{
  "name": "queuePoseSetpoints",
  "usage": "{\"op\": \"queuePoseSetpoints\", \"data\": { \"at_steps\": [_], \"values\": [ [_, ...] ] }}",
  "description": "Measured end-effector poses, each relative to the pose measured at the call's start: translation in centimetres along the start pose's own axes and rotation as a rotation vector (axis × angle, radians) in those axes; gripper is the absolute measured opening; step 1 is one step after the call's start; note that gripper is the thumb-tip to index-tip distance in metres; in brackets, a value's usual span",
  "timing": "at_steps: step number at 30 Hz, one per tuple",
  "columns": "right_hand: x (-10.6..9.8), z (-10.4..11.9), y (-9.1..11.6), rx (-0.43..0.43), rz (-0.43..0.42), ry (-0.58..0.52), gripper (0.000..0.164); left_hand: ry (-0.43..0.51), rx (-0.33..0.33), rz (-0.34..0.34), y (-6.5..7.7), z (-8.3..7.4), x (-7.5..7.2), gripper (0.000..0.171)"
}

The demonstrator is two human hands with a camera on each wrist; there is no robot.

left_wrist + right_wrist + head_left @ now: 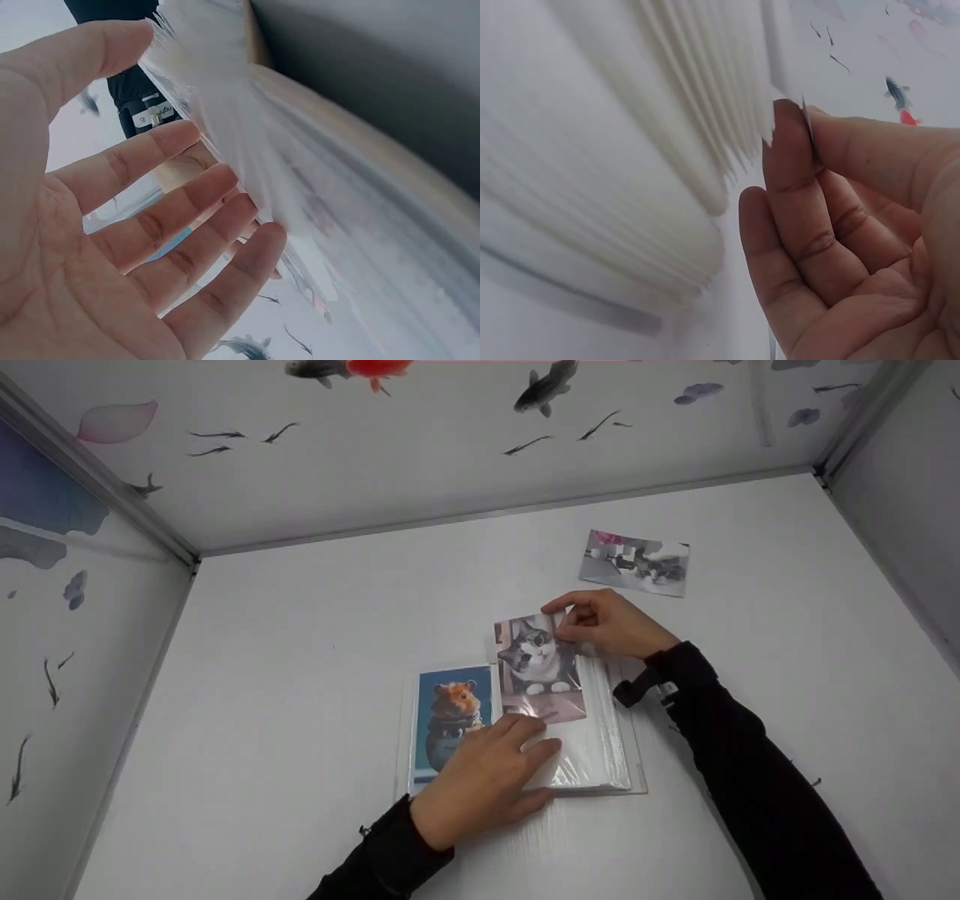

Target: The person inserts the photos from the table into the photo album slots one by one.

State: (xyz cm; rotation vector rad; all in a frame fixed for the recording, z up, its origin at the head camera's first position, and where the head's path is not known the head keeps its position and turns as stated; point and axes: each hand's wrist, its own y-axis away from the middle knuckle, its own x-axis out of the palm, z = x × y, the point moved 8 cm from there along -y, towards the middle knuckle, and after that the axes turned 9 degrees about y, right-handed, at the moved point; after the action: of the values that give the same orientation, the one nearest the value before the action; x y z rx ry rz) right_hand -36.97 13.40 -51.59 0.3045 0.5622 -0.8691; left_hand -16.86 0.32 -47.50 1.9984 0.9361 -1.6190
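Observation:
A photo album (592, 761) lies spread on the white table, its clear sleeves showing. In its left page sits a hamster picture (454, 701) on a blue ground. A cat photo (536, 660) lies partly inside the right page's sleeve, its upper end sticking out past the page. My right hand (611, 622) pinches that photo's upper right corner; in the right wrist view, thumb and finger (791, 142) meet on a thin edge beside the stacked pages. My left hand (491, 772) rests on the album's lower middle, fingers (180, 195) spread and nearly straight, covering part of the hamster picture.
Another photo (636, 564), with grey and white cats, lies on the table (315, 645) beyond the right hand. White panels (420, 457) printed with fish and petals stand along the table's back and left edges; a plain panel (900, 480) borders the right.

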Motion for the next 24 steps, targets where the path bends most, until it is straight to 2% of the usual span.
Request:
{"op": "queuePoseSetpoints", "data": {
  "at_steps": [8,16,24],
  "values": [
    [0.46,0.13,0.07,0.005,0.066,-0.01,0.033,0.018,-0.007,-0.002,-0.14,0.1,0.03,0.054],
    [0.68,0.54,0.09,0.007,0.042,0.06,0.035,0.008,-0.008,-0.016,-0.19,0.16,0.13,0.054],
    [0.82,0.79,0.24,-0.023,0.088,0.084,0.027,-0.008,-0.018,-0.013,-0.25,0.02,0.06,0.054]
  ]
}}
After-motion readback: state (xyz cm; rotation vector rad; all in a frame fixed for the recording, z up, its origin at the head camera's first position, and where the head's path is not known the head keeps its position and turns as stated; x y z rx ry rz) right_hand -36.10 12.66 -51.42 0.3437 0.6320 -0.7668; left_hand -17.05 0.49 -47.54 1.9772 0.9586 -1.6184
